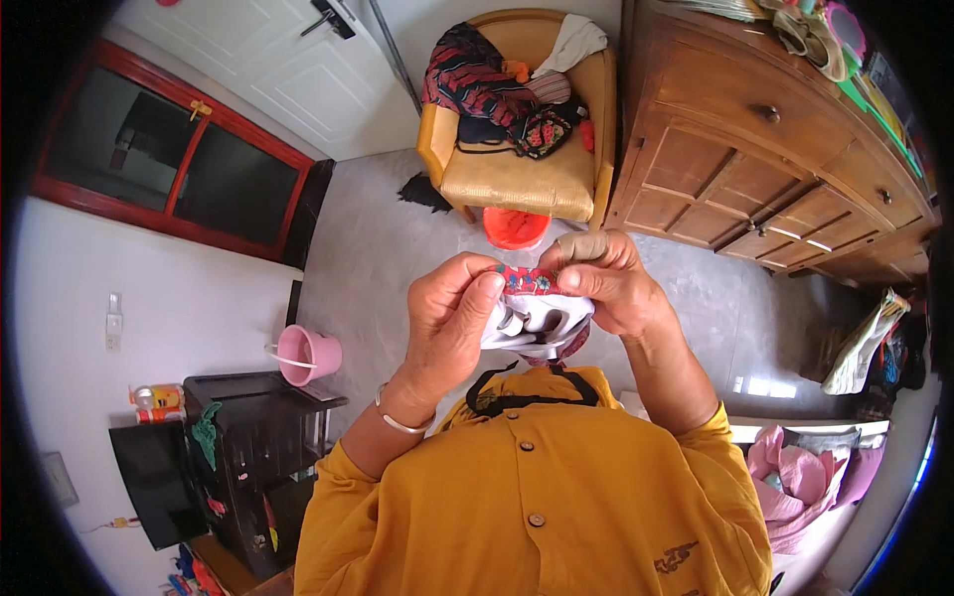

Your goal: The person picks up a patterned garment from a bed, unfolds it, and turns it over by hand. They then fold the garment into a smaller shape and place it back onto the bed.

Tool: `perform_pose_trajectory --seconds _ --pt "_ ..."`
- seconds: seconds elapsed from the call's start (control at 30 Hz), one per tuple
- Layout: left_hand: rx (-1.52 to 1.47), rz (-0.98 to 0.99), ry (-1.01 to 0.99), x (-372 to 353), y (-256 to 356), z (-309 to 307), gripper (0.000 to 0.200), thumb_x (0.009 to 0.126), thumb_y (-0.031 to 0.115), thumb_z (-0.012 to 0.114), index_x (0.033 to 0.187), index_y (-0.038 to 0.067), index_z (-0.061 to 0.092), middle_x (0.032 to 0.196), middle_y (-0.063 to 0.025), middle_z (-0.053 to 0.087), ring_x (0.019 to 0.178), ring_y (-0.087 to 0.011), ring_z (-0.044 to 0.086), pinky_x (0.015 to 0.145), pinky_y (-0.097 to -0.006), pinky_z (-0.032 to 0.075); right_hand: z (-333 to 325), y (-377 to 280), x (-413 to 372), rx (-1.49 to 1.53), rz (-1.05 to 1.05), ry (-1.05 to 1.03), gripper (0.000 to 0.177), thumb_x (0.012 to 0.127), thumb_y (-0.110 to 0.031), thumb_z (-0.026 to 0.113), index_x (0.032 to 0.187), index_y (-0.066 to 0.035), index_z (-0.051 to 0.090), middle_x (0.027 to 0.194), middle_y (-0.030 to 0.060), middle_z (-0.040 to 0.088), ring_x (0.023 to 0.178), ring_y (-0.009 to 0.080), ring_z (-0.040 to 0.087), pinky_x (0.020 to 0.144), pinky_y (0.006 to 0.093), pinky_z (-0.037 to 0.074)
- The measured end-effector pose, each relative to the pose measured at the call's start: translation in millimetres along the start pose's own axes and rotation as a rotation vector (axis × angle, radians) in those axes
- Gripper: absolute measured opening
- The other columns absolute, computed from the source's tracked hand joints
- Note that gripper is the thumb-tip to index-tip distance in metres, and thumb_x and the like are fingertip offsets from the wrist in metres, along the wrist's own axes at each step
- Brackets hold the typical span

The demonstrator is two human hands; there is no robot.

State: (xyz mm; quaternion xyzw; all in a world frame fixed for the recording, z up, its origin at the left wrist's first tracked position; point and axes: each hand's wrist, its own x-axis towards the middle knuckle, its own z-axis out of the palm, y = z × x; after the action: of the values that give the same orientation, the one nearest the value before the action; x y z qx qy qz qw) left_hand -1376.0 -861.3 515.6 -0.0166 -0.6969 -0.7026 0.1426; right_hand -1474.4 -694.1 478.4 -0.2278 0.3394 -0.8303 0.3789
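Observation:
Both my hands hold up a piece of cloth in front of my chest. Along its top edge runs a red floral band [529, 281], and below that hangs white fabric [545, 320] in loose folds. My left hand [443, 310] pinches the band's left end between thumb and fingers. At the other end, my right hand [618, 286] grips the band with its thumb on top. A tan wrapping covers one finger of the right hand. A silver bangle [399, 425] circles my left wrist. Fingertips behind the cloth are hidden.
Ahead stands a yellow armchair [517, 187] heaped with clothes, with a red bucket [515, 228] before it. Wooden cabinets [740, 149] line the right. On the left are a pink bucket [310, 356] and a black cabinet [253, 437]. Pink cloth [790, 477] lies at lower right.

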Motion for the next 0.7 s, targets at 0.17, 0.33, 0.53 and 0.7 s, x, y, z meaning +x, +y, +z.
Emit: perform_pose_trajectory --seconds 0.17,0.33,0.53,0.7 --pt "-0.059 -0.025 -0.058 17 -6 9 0.02 0.094 0.016 0.053 0.087 -0.002 0.058 0.071 0.0029 0.054 0.064 -0.0031 0.043 0.056 -0.0191 0.037 -6 -11 -7 -0.093 0.021 -0.028 0.014 0.082 -0.001 0.065 0.096 0.003 0.065 0.086 0.0046 0.066 0.076 0.0087 0.059 0.069 0.0219 0.048" --pt "-0.163 -0.096 -0.13 37 -10 12 0.022 0.095 0.018 0.052 0.088 -0.002 0.058 0.072 0.0035 0.054 0.065 -0.0024 0.042 0.056 -0.0181 0.036 -14 -12 -7 -0.01 -0.038 0.041 0.014 0.081 0.001 0.064 0.094 0.004 0.064 0.086 0.0069 0.066 0.076 0.0109 0.061 0.069 0.0234 0.049" --pt "-0.149 -0.057 -0.27 71 -26 -9 0.023 0.095 0.02 0.052 0.088 -0.001 0.058 0.071 0.0046 0.051 0.064 -0.0019 0.039 0.055 -0.0182 0.034 -16 -7 13 0.019 -0.141 0.14 0.013 0.081 0.003 0.064 0.094 0.003 0.065 0.086 0.0076 0.067 0.077 0.0115 0.062 0.07 0.0235 0.049" --pt "-0.224 -0.112 -0.324 98 -33 -27 0.022 0.095 0.019 0.052 0.087 0.0 0.058 0.071 0.0048 0.051 0.064 -0.002 0.04 0.055 -0.0182 0.034 -16 -1 39 0.028 -0.177 0.225 0.011 0.08 0.002 0.065 0.091 0.002 0.066 0.087 0.0081 0.067 0.078 0.0123 0.062 0.072 0.0255 0.049"
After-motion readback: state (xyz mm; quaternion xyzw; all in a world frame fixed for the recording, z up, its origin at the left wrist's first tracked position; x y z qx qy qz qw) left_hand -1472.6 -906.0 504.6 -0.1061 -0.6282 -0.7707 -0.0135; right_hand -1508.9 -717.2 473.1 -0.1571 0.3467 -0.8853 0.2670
